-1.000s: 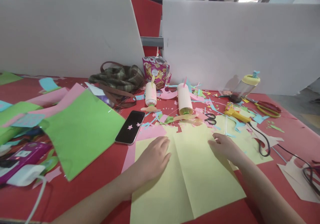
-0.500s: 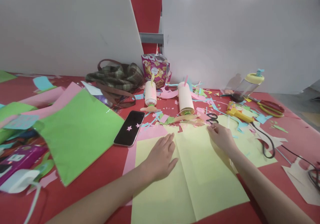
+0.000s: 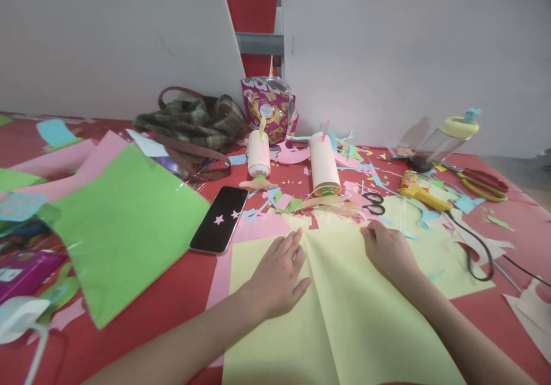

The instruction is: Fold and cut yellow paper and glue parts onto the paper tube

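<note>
A large pale yellow sheet of paper [image 3: 267, 347] with a crease down its middle lies before me. Its left half is pressed flat by my left hand [image 3: 279, 276], fingers stretched out and thumb apart. My right hand [image 3: 390, 250] is closed in a pinch on the sheet's far right corner. That right half bows up from the crease. Just beyond my right hand are black-handled scissors [image 3: 373, 203], whose blades are hidden. Left of the sheet rests a dark phone [image 3: 219, 233] with two pink paper stars on its screen.
Two paper-wrapped cylinders [image 3: 325, 164] stand among paper scraps. At right are a yellow glue gun [image 3: 426, 195] with a black cord, red-and-yellow-handled pliers [image 3: 484, 183] and a tilted clear bottle [image 3: 443, 144]. Green paper [image 3: 129, 224] covers the left side. A snack bag [image 3: 269, 107] stands behind.
The sheet's right half, flatter before, now bulges upward under my right hand's pinch. My left hand stays pressed on the left half. The view has tilted down slightly.
</note>
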The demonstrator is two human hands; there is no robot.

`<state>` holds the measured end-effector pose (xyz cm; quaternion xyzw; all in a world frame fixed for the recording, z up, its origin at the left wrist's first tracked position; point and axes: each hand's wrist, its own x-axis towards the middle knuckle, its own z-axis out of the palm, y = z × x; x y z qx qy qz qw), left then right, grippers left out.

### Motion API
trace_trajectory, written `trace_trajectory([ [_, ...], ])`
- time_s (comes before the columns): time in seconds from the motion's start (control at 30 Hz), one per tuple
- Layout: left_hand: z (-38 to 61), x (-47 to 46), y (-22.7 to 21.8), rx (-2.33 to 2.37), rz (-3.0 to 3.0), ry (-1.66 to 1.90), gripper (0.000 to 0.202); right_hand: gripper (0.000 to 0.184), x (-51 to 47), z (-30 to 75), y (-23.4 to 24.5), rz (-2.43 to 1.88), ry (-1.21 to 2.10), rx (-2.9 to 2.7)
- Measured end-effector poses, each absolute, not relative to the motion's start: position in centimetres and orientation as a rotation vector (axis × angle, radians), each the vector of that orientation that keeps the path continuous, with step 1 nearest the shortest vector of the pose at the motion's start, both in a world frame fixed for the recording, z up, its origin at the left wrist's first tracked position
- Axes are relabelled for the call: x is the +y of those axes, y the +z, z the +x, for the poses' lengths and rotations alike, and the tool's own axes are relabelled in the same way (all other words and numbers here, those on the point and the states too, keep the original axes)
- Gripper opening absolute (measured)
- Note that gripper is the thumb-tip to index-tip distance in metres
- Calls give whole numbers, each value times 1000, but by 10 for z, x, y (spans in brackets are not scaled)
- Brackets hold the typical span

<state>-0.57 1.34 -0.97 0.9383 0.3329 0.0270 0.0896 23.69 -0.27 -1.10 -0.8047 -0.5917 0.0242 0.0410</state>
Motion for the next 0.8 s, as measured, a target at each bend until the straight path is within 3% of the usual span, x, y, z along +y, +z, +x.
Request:
trace_trajectory([
  [0.4, -5, 12, -11, 993, 2776, 112, 45, 18, -7, 239, -14, -2435, 80, -1810],
  [0.6, -6, 11, -15, 1032, 2789, 122, 49, 15, -9, 240, -3, -2330, 349, -1559],
  [0.8, -8, 9, -17, 1039, 2757, 56, 62, 27, -12, 237, 0, -2404, 287, -1586],
])
